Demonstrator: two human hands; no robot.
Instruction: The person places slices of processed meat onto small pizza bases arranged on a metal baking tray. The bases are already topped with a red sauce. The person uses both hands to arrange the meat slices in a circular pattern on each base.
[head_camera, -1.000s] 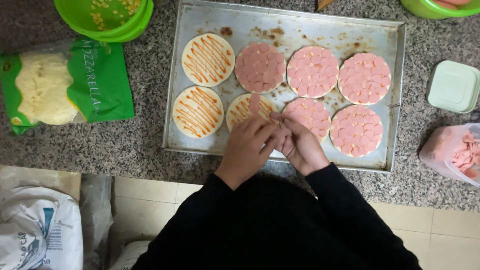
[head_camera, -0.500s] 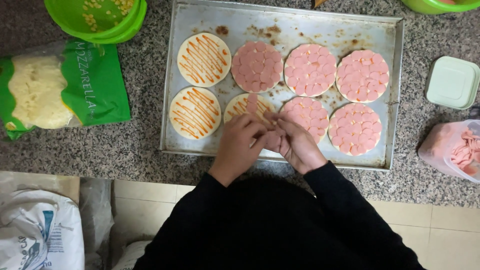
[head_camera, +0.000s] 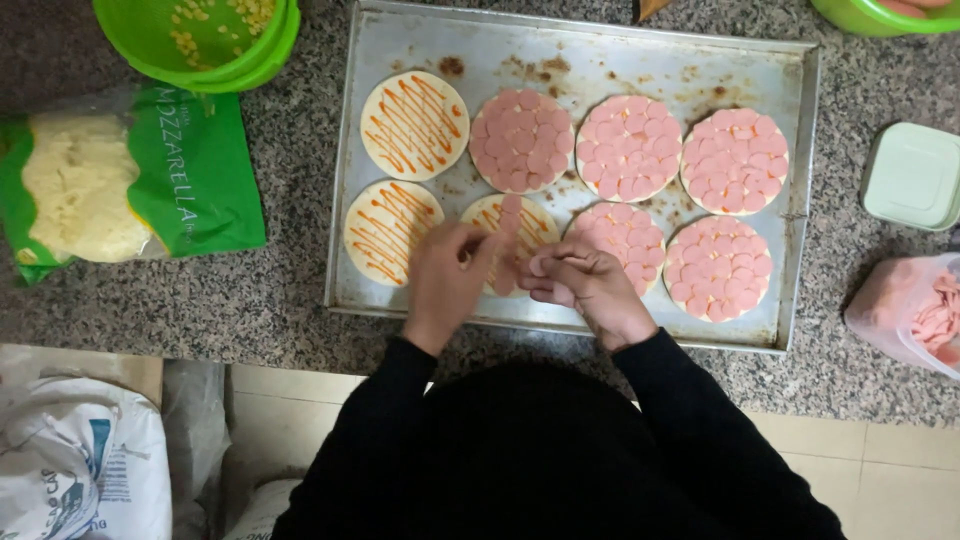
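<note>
A metal baking tray (head_camera: 600, 60) lies on the granite counter with several small round dough bases. Several are fully covered with pink sausage slices, such as one at the back (head_camera: 522, 140). Two bases at the left (head_camera: 413, 124) carry only orange sauce stripes. My left hand (head_camera: 448, 275) and my right hand (head_camera: 580, 285) meet over the front middle base (head_camera: 525, 222), which is partly covered. Both pinch pink sausage slices (head_camera: 508, 262) above it.
A green bag of shredded white cheese (head_camera: 120, 185) lies left of the tray. A green bowl with corn (head_camera: 200, 35) stands at the back left. At the right are a pale lidded box (head_camera: 912, 175) and a plastic bag of sausage slices (head_camera: 915, 310). A white sack (head_camera: 70, 460) sits on the floor.
Both hands stayed over the front middle base. The left hand has shifted slightly left and its fingers now pinch slices over the base's near edge.
</note>
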